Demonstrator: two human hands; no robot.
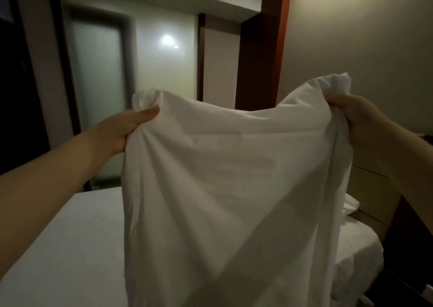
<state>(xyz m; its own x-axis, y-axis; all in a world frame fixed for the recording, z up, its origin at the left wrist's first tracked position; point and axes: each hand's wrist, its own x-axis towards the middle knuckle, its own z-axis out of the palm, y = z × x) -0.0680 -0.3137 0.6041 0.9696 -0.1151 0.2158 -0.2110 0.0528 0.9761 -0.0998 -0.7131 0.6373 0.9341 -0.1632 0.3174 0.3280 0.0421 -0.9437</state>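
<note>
Both hands [126,128] gripping white sheet [229,189]

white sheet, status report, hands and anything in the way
Left hand and right hand each grip a top corner. White sheet held up, hanging over the bed. Nothing blocks it.

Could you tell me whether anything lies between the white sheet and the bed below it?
The left hand and right hand grip the white sheet above the bed; nothing visible lies between, though the sheet hides part. A pillow lies rightward.
</note>
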